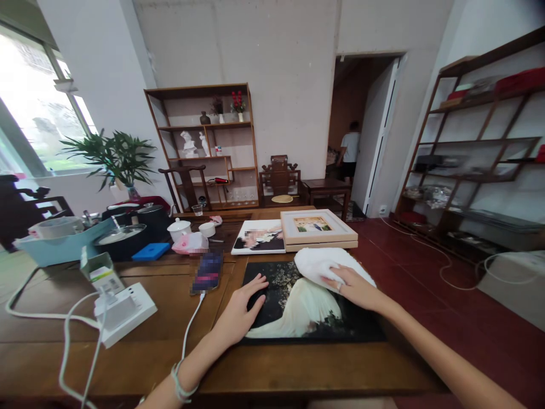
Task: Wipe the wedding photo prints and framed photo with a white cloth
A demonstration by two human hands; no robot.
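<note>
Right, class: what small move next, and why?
Perhaps slide the right hand and white cloth toward the middle of the dark picture: the cloth covers its far right part, leaving the middle uncovered, and the left hand is at its left edge.

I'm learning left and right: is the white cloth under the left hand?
No, the right hand is on the cloth; the left hand lies partly on the dark picture.

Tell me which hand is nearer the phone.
Left. The left hand lies at the left edge of the dark picture, right of the phone; the right hand is farther right, on the white cloth.
</note>
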